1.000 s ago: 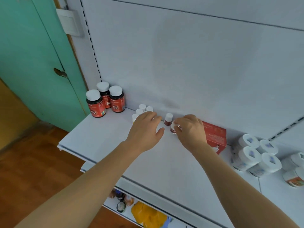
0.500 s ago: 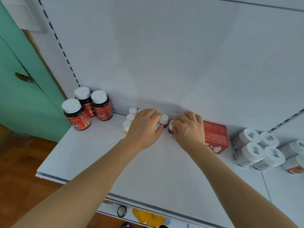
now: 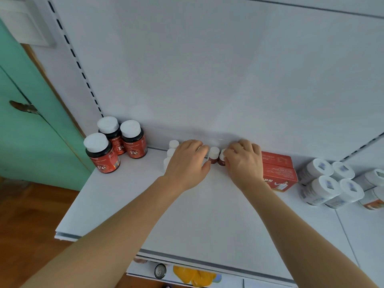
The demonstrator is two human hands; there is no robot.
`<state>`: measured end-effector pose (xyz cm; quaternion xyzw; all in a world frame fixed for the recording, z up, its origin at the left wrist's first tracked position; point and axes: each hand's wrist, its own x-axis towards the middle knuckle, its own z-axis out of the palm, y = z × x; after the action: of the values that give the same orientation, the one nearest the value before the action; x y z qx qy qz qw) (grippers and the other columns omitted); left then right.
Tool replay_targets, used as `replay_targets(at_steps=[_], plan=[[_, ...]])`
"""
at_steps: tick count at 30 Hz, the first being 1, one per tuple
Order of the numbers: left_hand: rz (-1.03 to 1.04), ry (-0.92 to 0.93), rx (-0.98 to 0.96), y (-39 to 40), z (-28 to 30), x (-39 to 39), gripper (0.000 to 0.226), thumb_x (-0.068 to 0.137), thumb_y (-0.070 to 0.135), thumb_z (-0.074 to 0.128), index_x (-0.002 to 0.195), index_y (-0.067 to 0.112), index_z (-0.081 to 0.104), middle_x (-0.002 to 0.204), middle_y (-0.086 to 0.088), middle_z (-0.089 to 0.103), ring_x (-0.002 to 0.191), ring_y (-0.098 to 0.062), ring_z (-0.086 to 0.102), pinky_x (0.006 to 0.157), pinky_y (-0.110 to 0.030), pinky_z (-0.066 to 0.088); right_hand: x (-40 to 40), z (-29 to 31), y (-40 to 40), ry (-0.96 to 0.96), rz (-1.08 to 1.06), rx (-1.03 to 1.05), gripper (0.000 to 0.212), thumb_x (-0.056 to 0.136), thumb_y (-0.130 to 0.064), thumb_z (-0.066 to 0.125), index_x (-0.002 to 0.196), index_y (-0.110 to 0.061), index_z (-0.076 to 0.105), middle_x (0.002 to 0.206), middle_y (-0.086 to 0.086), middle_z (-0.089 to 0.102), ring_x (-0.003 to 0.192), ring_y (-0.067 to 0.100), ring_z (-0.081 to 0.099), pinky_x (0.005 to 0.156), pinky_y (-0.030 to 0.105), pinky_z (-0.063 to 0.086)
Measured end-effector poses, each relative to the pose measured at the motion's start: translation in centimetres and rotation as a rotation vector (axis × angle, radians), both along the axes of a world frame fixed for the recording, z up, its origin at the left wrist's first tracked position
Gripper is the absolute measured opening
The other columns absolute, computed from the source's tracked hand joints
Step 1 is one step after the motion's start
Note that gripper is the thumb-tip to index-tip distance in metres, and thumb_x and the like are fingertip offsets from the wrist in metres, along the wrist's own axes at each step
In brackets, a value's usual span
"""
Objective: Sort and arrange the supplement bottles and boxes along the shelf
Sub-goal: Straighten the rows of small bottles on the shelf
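a: what is on the far left of the white shelf (image 3: 116, 206)?
b: three dark round bottles (image 3: 116, 145) with red labels and flat white caps. they stand close together by the back wall. the shelf top is smooth and flat.

a: and next to them?
b: a bunch of tiny white-capped bottles (image 3: 171, 151). the left hand (image 3: 188, 163) lies over them with its fingers bent down on top. i cannot tell if it grips one.

a: what sits between the hands?
b: two small dark red bottles (image 3: 213, 155) with round white caps, standing up, side by side, near the back wall. the left thumb is right beside the first one.

a: and the right hand (image 3: 245, 162)?
b: its fingers curl down around the second little bottle and touch its cap.

a: further right?
b: a red cardboard box (image 3: 278, 173) with square corners, just behind the right hand. then fat white tubs (image 3: 330, 183) with round lids, packed in a group at the far right.
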<state>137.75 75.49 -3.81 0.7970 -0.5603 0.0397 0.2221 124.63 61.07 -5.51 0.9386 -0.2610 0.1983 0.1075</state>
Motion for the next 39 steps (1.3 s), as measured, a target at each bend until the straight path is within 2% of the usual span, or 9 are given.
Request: replay_targets(at_steps=[7,10,13,17,19,26,31,36,39], plan=[[-0.040,-0.014,-0.063,-1.0,0.7,-0.7,0.029,0.083,0.025,0.054,0.103,0.006,0.063,0.098,-0.007,0.060,0.098,-0.031,0.057,0.085,-0.044,0.046,-3.0,1.7,1.0,-0.091,-0.004,0.013,0.005,0.080,-0.016,0.068,0.083,-0.012,0.067,0.094,0.004,0.066,0.099,0.031,0.057,0.085,0.041,0.043],[-0.079,-0.031,-0.112,-2.1,1.1,-2.4,0.034,0.084,0.024,0.053,0.109,0.004,0.064,0.106,-0.010,0.062,0.103,-0.033,0.058,0.090,-0.044,0.047,-5.8,2.7,1.5,-0.109,-0.035,0.026,0.017,0.086,-0.023,0.058,0.094,-0.012,0.068,0.106,0.005,0.066,0.113,0.032,0.056,0.095,0.042,0.041],[-0.128,-0.057,-0.126,-3.5,2.2,-5.2,0.042,0.086,0.029,0.047,0.115,0.003,0.063,0.116,-0.013,0.061,0.113,-0.035,0.056,0.099,-0.046,0.045,-9.2,3.5,1.9,-0.107,-0.113,0.043,0.028,0.085,-0.025,0.061,0.108,-0.010,0.067,0.117,0.008,0.065,0.124,0.034,0.052,0.103,0.046,0.039],[-0.212,-0.135,-0.125,-5.7,3.5,-10.3,0.044,0.091,0.030,0.056,0.126,0.004,0.058,0.135,-0.018,0.054,0.130,-0.036,0.045,0.111,-0.047,0.036,-15.2,4.2,1.9,-0.100,-0.241,0.077,0.043,0.089,-0.034,0.055,0.123,-0.007,0.062,0.129,0.013,0.060,0.130,0.035,0.046,0.110,0.049,0.035],[-0.262,-0.155,-0.117,-6.9,4.0,-13.3,0.047,0.091,0.032,0.056,0.129,0.004,0.055,0.138,-0.019,0.051,0.132,-0.037,0.043,0.112,-0.047,0.034,-18.7,4.5,1.7,-0.092,-0.309,0.085,0.047,0.091,-0.037,0.050,0.125,-0.006,0.060,0.132,0.013,0.058,0.131,0.036,0.045,0.110,0.049,0.035],[-0.374,-0.157,-0.104,-11.4,5.0,-27.7,0.051,0.092,0.035,0.054,0.135,0.007,0.052,0.144,-0.017,0.047,0.137,-0.036,0.037,0.114,-0.049,0.031,-34.5,5.0,0.6,-0.045,-0.522,0.114,0.052,0.090,-0.037,0.061,0.131,-0.005,0.056,0.137,0.019,0.054,0.134,0.039,0.042,0.110,0.051,0.035],[-0.451,-0.158,-0.084,-15.3,5.2,-39.9,0.055,0.093,0.039,0.046,0.138,0.008,0.049,0.147,-0.017,0.045,0.139,-0.035,0.034,0.115,-0.048,0.029,-47.1,5.7,-0.9,0.006,-0.668,0.166,0.059,0.095,-0.045,0.050,0.142,-0.009,0.047,0.148,0.015,0.044,0.143,0.035,0.032,0.116,0.050,0.029],[-0.549,-0.160,-0.042,-19.3,5.5,-51.0,0.059,0.094,0.041,0.049,0.144,0.009,0.043,0.152,-0.016,0.038,0.143,-0.035,0.028,0.118,-0.047,0.023,-58.0,6.1,-2.7,0.002,-0.807,0.254,0.065,0.099,-0.052,0.037,0.152,-0.014,0.030,0.159,0.011,0.027,0.150,0.030,0.014,0.122,0.045,0.015],[-0.625,-0.167,-0.037,-22.7,5.7,-56.9,0.058,0.093,0.040,0.050,0.142,0.009,0.045,0.150,-0.017,0.040,0.141,-0.036,0.029,0.117,-0.046,0.023,-63.5,6.2,-4.8,-0.022,-0.887,0.272,0.067,0.100,-0.055,0.030,0.154,-0.016,0.025,0.161,0.009,0.023,0.151,0.028,0.011,0.122,0.043,0.012]])
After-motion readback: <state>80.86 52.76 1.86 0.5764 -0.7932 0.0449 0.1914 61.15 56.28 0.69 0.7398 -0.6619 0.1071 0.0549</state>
